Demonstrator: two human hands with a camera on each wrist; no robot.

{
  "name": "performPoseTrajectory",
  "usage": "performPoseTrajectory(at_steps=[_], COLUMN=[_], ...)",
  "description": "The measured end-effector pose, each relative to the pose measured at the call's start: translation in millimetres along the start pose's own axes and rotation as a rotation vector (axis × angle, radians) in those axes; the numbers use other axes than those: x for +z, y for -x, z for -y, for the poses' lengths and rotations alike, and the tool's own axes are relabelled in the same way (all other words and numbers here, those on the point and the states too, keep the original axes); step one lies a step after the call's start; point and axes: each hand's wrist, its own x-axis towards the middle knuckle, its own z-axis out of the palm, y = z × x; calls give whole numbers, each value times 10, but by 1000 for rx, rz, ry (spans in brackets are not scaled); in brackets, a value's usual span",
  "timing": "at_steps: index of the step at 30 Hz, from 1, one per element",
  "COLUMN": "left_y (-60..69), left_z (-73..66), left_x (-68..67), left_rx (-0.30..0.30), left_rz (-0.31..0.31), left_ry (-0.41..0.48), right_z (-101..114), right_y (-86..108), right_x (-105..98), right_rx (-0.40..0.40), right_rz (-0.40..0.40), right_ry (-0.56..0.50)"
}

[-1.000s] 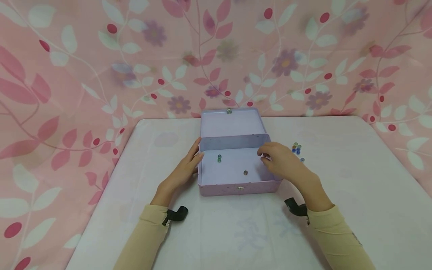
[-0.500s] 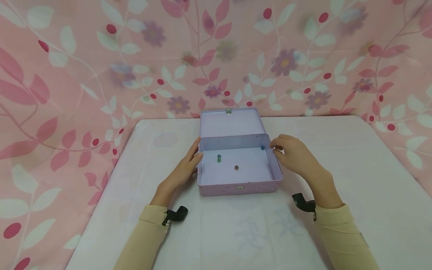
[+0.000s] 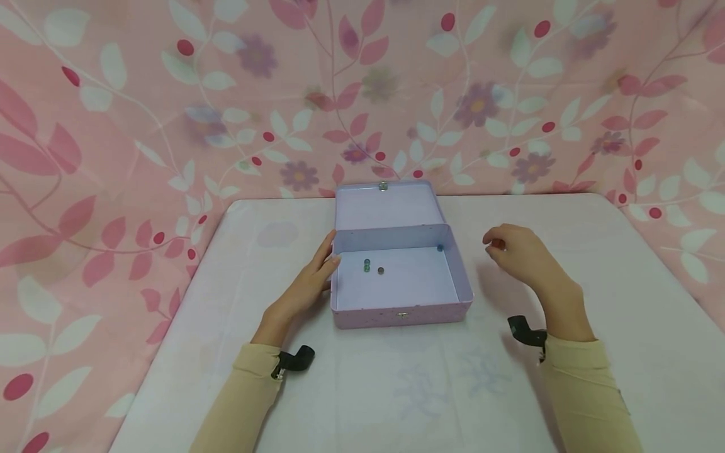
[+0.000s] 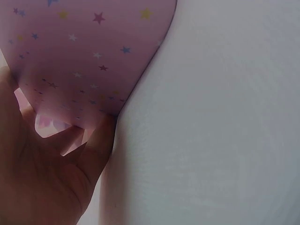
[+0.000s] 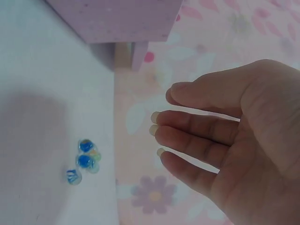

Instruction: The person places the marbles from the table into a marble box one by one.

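Observation:
A lilac tin box [image 3: 403,318] stands on the white-covered table with its hinged lid [image 3: 387,207] tipped back. Inside it, two green marbles [image 3: 367,265] touch near the left wall. A brownish marble [image 3: 381,270] lies just right of them, and a bluish one [image 3: 439,248] sits in the far right corner. My left hand [image 3: 306,283] rests against the box's left side, fingers spread on the starred outer wall [image 4: 84,51]. To the right of the box my right hand [image 3: 521,258] hovers with relaxed fingers, holding nothing. Several marbles [image 5: 85,161] lie on the table, seen in the right wrist view.
A pink floral cloth [image 3: 362,94] hangs behind the table's back edge. The white tablecloth [image 3: 408,390] spreads around the box. On each sleeve cuff sits a black wrist camera [image 3: 297,360].
My right hand has moved from over the box out to its right, uncovering the marble in the far right corner. The brownish marble has rolled left toward the green ones. The left hand stays put.

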Motion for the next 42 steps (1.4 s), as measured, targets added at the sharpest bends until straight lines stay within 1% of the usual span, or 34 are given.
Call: performPoseTrajectory(at_steps=[5,7,13,17,20,24,31,35,39,42], left_y=[-5,-8,-1,5,4,-3,-12,-10,-6,-3], left_z=[4,8,-3,-6,-7,0,20,17,12,12], left_x=[-1,-2,-7,-6,-3,1,5,5,6,5], left_rx=[-3,2,7,1,0,9,15,17,13,5], left_rz=[2,8,9,3,0,-3,-1,-3,-8,-10], left_ry=[4,3,11,3,-7,-7,-16,-18,-23,-22], right_z=[-119,-156,-263,-328,-361,-386,-411,-465,-506,-508], right_y=[14,26,66,78,71,57,53,45,38,32], right_x=[-7,-3,37,83,123,166,192,239,277,282], right_rx=[56,92,184,206,196,171,202,194,203,216], right_rz=[49,96,258,321,329,298,258,233,222,232], right_ry=[-10,-9,38,43,40,47,40,37,34,33])
